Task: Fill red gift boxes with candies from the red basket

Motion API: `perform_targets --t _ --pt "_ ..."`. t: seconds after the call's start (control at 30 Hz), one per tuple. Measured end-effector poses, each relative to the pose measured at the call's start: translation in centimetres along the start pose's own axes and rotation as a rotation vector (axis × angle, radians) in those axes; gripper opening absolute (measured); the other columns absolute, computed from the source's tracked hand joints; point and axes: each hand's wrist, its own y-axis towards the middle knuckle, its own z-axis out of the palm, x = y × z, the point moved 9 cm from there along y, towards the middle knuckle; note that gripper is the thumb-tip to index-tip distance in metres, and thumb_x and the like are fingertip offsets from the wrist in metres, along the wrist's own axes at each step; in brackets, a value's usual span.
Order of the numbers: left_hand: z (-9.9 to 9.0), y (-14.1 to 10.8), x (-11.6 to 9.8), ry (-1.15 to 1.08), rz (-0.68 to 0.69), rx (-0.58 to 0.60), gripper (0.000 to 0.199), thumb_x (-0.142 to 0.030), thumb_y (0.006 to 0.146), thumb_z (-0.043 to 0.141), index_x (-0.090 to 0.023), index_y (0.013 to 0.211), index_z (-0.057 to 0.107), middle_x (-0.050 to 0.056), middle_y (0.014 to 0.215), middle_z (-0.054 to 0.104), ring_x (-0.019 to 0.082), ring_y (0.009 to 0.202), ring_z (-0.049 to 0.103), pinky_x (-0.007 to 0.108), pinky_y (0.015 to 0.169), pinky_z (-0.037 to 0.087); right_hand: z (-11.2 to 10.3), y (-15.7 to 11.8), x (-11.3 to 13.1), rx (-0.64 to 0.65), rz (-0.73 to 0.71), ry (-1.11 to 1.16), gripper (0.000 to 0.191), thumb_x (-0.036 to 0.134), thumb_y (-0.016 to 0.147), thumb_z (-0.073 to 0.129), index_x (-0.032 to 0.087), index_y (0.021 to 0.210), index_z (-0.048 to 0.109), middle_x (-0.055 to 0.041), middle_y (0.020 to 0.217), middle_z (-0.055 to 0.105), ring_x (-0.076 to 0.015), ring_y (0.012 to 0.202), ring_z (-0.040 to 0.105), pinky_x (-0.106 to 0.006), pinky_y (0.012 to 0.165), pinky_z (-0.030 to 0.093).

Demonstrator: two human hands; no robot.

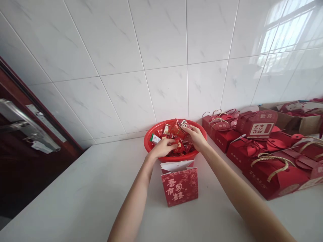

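Red and white wrapped sweets (186, 146) fill a round red plastic basket (148, 131) against the tiled wall. Over the left part of the basket, my left hand (163, 148) is closed, its fingertips on a red wrapped sweet (179, 146). My right hand (196, 136) reaches in from the right, with thumb and fingers pinching a red packet (178, 127) with a white patterned end. Just in front of the basket, an upright red paper box (180, 188) with white characters stands with its top open; its inside is mostly hidden.
Several closed red gift boxes (272, 168) with rope handles fill the right side of the white table (113, 188). Behind them is an open cardboard carton (290, 123). A dark red door (15, 148) with a metal handle is at the left.
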Motion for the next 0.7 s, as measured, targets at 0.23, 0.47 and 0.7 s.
perform_targets --t 0.23,0.47,0.7 --pt "-0.2 0.0 -0.4 0.019 0.068 -0.006 0.032 -0.049 0.071 0.072 -0.016 0.069 0.074 0.006 0.075 0.071 0.023 0.074 0.061 0.032 0.069 0.045 0.0 -0.1 0.0 -0.017 -0.002 0.02 0.03 0.039 0.065 0.082 0.019 0.085 0.074 -0.0031 0.079 0.075 -0.0197 0.071 0.068 -0.027 0.06 0.051" --pt "-4.8 -1.7 -2.7 -0.251 0.201 -0.381 0.034 -0.049 0.076 0.071 -0.017 0.084 0.078 0.008 0.094 0.074 0.026 0.094 0.065 0.034 0.087 0.049 0.9 -0.4 1.5 0.056 -0.04 0.105 0.028 0.039 0.07 0.08 0.02 0.09 0.076 -0.0038 0.093 0.078 -0.0195 0.084 0.071 -0.025 0.071 0.055" --pt "-5.3 -5.3 -7.5 -0.374 0.248 -0.227 0.031 -0.045 0.08 0.072 -0.018 0.091 0.079 0.007 0.095 0.073 0.026 0.094 0.066 0.033 0.086 0.051 3.0 -3.2 5.8 0.166 -0.133 0.073 0.035 0.043 0.071 0.083 0.02 0.097 0.076 -0.0051 0.097 0.077 -0.0231 0.09 0.072 -0.03 0.077 0.057"
